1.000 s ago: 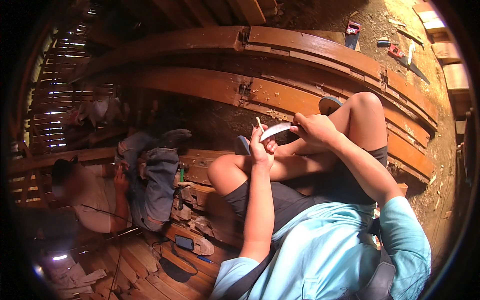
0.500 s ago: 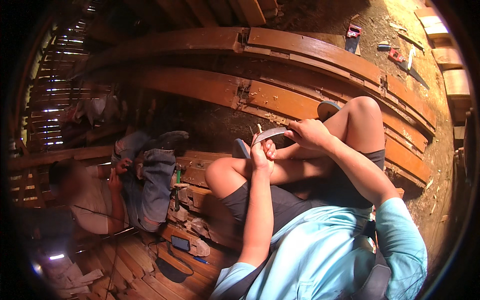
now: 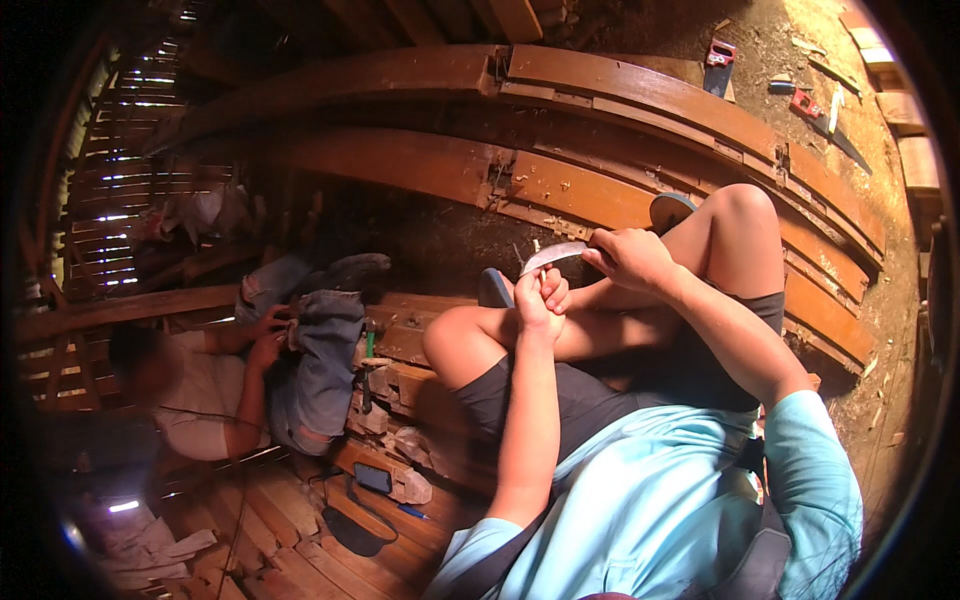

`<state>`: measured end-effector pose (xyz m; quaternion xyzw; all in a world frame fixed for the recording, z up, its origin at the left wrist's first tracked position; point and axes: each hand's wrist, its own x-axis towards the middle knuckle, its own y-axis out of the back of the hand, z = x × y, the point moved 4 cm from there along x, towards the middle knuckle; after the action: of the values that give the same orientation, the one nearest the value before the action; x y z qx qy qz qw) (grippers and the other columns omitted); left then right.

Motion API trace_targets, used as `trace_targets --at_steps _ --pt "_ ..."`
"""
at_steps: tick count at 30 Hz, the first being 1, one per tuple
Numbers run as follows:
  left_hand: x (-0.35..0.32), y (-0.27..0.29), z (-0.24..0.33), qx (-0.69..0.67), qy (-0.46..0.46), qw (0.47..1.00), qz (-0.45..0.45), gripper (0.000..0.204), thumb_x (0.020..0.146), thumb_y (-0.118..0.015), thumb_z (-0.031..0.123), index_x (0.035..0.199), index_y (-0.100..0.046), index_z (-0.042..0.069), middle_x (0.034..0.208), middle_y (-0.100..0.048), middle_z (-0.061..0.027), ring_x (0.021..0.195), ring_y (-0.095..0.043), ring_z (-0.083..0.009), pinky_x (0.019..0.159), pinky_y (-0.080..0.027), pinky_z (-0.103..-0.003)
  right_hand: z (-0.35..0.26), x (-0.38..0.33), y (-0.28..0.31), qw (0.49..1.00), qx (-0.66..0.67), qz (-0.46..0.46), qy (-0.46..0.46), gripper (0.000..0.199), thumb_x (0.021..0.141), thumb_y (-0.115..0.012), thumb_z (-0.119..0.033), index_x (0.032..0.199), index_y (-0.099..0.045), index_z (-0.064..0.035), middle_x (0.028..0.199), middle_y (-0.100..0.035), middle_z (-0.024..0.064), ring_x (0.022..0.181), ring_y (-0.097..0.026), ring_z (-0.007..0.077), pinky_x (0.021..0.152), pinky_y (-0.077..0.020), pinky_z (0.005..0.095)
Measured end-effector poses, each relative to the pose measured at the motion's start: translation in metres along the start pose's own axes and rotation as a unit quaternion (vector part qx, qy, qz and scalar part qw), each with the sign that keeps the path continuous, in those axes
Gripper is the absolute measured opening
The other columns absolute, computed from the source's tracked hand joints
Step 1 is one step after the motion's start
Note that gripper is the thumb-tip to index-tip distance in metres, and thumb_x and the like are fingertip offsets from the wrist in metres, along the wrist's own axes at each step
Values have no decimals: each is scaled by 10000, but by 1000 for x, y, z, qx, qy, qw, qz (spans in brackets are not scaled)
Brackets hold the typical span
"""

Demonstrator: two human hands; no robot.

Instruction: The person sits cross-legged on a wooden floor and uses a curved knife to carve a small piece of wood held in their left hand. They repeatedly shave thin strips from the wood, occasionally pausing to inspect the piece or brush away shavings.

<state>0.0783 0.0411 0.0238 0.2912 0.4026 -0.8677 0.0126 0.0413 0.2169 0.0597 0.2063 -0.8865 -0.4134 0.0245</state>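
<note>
**Curved blade on a skinny stick, both hands busy**

So we're looking down at a curved knife [image 3: 553, 256] clamped in our right hand [image 3: 632, 257], the blade lying across a thin pale stick [image 3: 536, 245]. Our left hand [image 3: 543, 297] is closed around that stick, above our crossed legs, with its tip poking past the blade.

Container-wise, we spot a pale bag-like bundle [image 3: 205, 212] in the dim background; can't tell what's inside.

Versus half a second ago: our grips match, and the blade is still on the stick. The whole view has shifted a bit, and the co-worker [image 3: 210, 400] now has both hands further in toward the jeans' knees.

Writing? Any marks on the red-handled saw [image 3: 719, 62] are too small for us to read, same for the phone [image 3: 373, 477] on the planks [image 3: 330, 570].
</note>
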Motion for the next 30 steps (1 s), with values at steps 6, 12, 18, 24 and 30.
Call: trace_targets --at_steps 6,12,18,24,30 --pt "-3 -7 2 -32 21 999 5 275 954 -353 270 849 -528 87 517 -287 28 380 -255 -88 339 -228 -236 2 0 -1 1000 -3 18 -1 362 929 -486 -425 895 -575 -76 771 -646 169 738 -629 378 645 -495 484" --pt "-5 -9 5 -35 30 999 -24 270 945 -377 275 849 -552 94 514 -276 31 376 -230 -85 334 -214 -235 -6 -4 -4 995 -69 74 -5 398 918 -498 -448 832 -559 -64 680 -624 154 636 -626 365 562 -498 471" --pt "2 -19 9 -24 33 999 -5 216 935 -358 225 862 -530 118 512 -276 40 365 -219 -83 325 -211 -236 0 6 -9 985 -103 140 -19 448 907 -493 -499 823 -560 -63 664 -626 160 606 -635 373 527 -505 481" --pt "7 -37 12 23 23 999 -8 202 957 -332 210 868 -490 120 508 -281 47 350 -213 -64 313 -201 -219 3 6 -7 982 -92 156 -57 434 926 -481 -474 788 -528 -65 597 -591 150 614 -623 379 527 -496 466" --pt "-11 -18 8 -17 22 1000 -12 206 943 -360 226 859 -505 105 547 -328 36 381 -250 -70 347 -226 -228 -11 -13 -9 988 -20 155 7 307 920 -525 -384 1046 -536 -104 742 -625 163 648 -634 351 543 -497 464"
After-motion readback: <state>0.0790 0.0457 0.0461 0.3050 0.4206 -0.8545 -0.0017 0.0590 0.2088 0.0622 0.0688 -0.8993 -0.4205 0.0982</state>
